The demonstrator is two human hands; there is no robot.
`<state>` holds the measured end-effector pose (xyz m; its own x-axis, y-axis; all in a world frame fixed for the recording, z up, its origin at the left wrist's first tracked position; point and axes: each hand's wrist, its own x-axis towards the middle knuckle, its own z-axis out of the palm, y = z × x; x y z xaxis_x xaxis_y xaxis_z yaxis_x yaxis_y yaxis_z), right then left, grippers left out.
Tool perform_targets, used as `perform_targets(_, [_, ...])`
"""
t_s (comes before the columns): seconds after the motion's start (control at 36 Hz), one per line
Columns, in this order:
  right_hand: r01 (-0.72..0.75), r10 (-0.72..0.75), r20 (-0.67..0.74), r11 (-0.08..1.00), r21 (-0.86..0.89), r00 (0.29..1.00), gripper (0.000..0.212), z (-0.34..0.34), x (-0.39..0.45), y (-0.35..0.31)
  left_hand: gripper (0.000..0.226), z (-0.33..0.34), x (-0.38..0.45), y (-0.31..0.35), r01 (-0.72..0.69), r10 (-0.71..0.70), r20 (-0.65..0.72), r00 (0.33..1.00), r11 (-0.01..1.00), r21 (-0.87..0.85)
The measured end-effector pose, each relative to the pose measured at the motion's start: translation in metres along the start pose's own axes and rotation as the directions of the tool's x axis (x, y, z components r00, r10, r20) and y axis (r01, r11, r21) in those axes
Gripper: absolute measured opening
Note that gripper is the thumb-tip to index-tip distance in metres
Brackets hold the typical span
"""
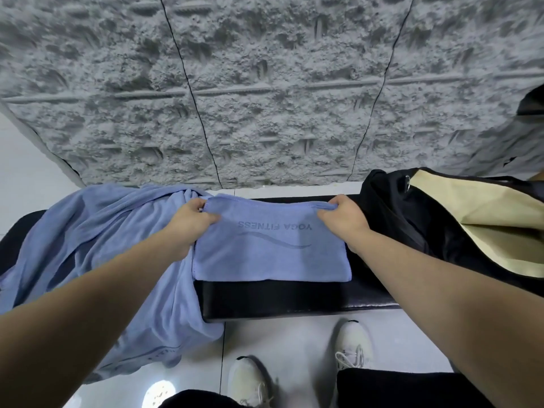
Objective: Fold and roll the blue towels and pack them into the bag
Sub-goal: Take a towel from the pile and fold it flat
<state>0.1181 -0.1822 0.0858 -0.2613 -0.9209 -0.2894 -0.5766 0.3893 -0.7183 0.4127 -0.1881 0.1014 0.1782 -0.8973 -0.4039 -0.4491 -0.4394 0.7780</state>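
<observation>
It looked like a gym or changing room: a black padded bench (294, 298) stood on pale floor tiles (309, 343) against a rough grey textured wall (265, 83).

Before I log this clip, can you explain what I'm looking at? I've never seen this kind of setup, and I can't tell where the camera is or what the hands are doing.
There is no machine here: a person wears a wide-angle camera on the head, looking down at their own arms and shoes. The left hand and right hand each pinch a far corner of a folded blue towel printed YOGA FITNESS, lying on a black padded bench. A larger, unfolded blue towel is heaped to the left. An open black bag with cream lining sits to the right.
</observation>
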Motion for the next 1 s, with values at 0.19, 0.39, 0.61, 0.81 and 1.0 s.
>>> perform_targets(0.19, [-0.087,0.090,-0.005,0.972,0.220,0.996,0.008,-0.002,-0.025,0.005,0.029,-0.006,0.015,0.025,-0.126,0.127,-0.059,0.990,0.992,0.023])
perform_targets(0.39, [-0.316,0.264,0.177,0.845,0.430,0.948,0.010,0.000,-0.057,0.021,0.031,0.010,0.044,0.045,-0.206,0.208,0.017,0.978,0.948,0.241])
perform_targets(0.61, [-0.454,0.302,0.415,0.823,0.341,0.858,0.009,-0.018,-0.080,0.020,0.027,0.057,0.073,0.062,-0.349,0.346,0.075,0.935,0.868,0.352])
perform_targets(0.81, [-0.455,0.320,0.558,0.883,0.118,0.765,0.015,-0.021,-0.094,0.032,0.027,0.095,0.084,0.077,-0.407,0.390,0.129,0.912,0.813,0.416])
perform_targets(1.0, [-0.380,0.318,0.588,0.925,-0.018,0.744,0.024,-0.021,-0.097,0.037,0.034,0.124,0.070,0.080,-0.471,0.454,0.158,0.877,0.746,0.471])
